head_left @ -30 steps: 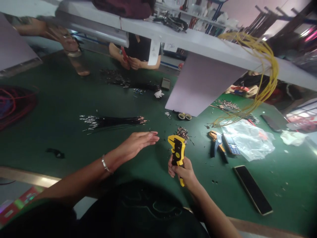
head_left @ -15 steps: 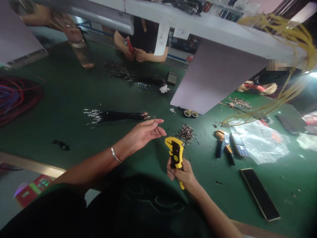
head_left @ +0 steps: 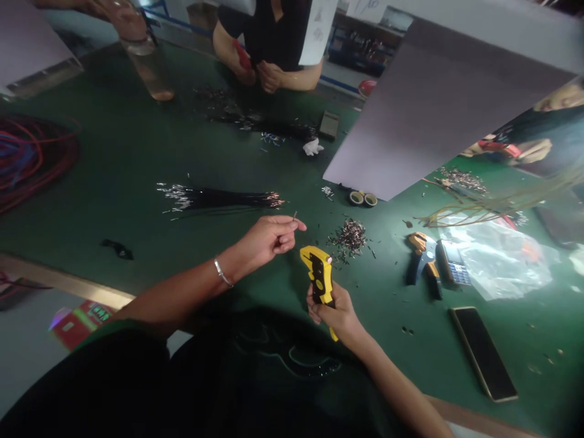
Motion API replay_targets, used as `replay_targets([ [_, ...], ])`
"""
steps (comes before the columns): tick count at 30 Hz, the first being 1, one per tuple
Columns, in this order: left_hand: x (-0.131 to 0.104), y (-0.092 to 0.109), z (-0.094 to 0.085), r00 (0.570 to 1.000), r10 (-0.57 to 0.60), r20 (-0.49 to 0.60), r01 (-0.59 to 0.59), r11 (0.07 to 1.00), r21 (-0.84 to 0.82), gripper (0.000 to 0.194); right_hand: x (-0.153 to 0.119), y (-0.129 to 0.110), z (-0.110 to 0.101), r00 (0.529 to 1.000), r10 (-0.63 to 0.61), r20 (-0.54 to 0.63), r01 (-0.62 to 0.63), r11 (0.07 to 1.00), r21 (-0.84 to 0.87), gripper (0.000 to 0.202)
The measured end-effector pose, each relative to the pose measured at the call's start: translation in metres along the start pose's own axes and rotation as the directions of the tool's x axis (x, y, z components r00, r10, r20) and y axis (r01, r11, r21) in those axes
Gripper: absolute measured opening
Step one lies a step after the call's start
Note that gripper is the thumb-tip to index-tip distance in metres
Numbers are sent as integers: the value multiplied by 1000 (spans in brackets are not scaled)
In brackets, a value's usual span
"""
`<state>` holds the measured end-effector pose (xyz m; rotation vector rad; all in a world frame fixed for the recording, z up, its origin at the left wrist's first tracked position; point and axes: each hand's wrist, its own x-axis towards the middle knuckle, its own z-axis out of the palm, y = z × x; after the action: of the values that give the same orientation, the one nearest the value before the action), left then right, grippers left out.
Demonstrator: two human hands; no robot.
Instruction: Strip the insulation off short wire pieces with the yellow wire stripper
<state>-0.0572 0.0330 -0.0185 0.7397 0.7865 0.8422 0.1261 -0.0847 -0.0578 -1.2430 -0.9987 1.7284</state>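
Pinching a thin wire end (head_left: 295,216) between thumb and fingertips, the left hand (head_left: 269,239) is narrow, its other fingers curled; the rest of that wire cannot be made out. The right hand (head_left: 336,311) is closed round the grip of a yellow-and-black tool (head_left: 319,275), whose long axis runs from 11 o'clock at the head to 5 o'clock at the handle. Key relation: the tool's head lies at 4 o'clock from the left hand, near but apart, below the wire end. Whether its mouth is parted cannot be told.

Further out, a bundle of black wires (head_left: 228,198) lies at 10 to 11 o'clock from the left hand, the nearer hand, long axis 9 to 3, copper-coloured ends at 3. A pile of small offcuts (head_left: 351,236) sits at 2 o'clock from the tool's head. A second hand tool (head_left: 424,258) rests at 3 o'clock, beside a keypad phone (head_left: 454,263).
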Motion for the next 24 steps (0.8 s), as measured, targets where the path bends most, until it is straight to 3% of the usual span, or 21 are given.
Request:
replay_targets([
  [3,5,1,-4,999,-32,-25,32,999,20,13,-2,2,0,999,10,42,-8,999,-44,23],
  [9,-3,-2,8,997,-15,-78,18,999,42,15,9,9,-3,999,2,-37,2,992,124,24],
  [14,-4,-4,10,997,-18,-74,21,999,37,17,11,9,-4,999,-8,-48,15,987,158,23],
  [20,6,0,-2,994,-65,-93,63,998,-17,21,4,5,-1,995,30,100,-48,982,183,26],
  [24,8,-2,-5,997,-65,-41,64,998,-30,17,5,4,-1,995,31,97,-55,964,259,26],
])
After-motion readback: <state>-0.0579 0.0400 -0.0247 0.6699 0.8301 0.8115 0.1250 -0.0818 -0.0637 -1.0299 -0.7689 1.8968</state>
